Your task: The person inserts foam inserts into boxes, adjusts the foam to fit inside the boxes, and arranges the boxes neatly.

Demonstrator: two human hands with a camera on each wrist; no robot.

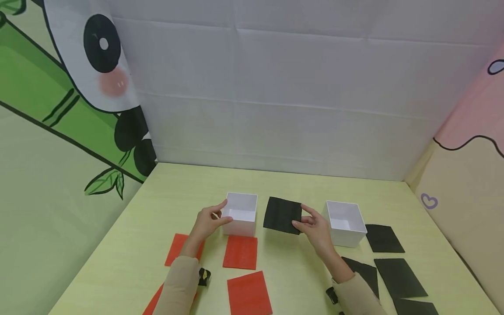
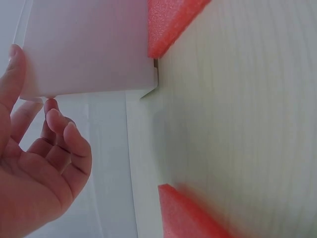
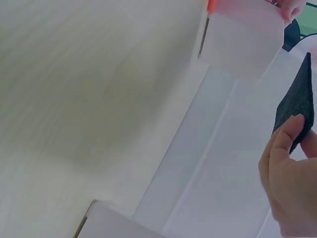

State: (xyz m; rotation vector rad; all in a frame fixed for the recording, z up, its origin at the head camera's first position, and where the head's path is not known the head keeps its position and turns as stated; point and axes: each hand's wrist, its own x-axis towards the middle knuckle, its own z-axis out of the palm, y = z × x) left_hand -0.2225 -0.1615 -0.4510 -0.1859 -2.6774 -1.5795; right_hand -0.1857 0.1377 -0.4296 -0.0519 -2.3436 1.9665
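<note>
A square black sheet (image 1: 282, 215), soft-looking like foam or felt, is held up off the table between the two boxes. My right hand (image 1: 316, 229) pinches its right edge between thumb and fingers; the right wrist view shows the sheet (image 3: 298, 101) thin and edge-on. At the left stands an open-topped white box (image 1: 241, 227). My left hand (image 1: 208, 222) grips this box at its left side, thumb by the front corner and index finger toward the back corner. In the left wrist view the remaining fingers (image 2: 79, 148) curl beside the box wall (image 2: 94, 49).
A second open white box (image 1: 348, 236) stands right of my right hand. Several red squares (image 1: 240, 253) lie in front of the left box and under the left forearm. Several black pieces (image 1: 385, 239) lie at the right. A white cloth wall (image 1: 275, 109) rises behind the table (image 1: 299, 280).
</note>
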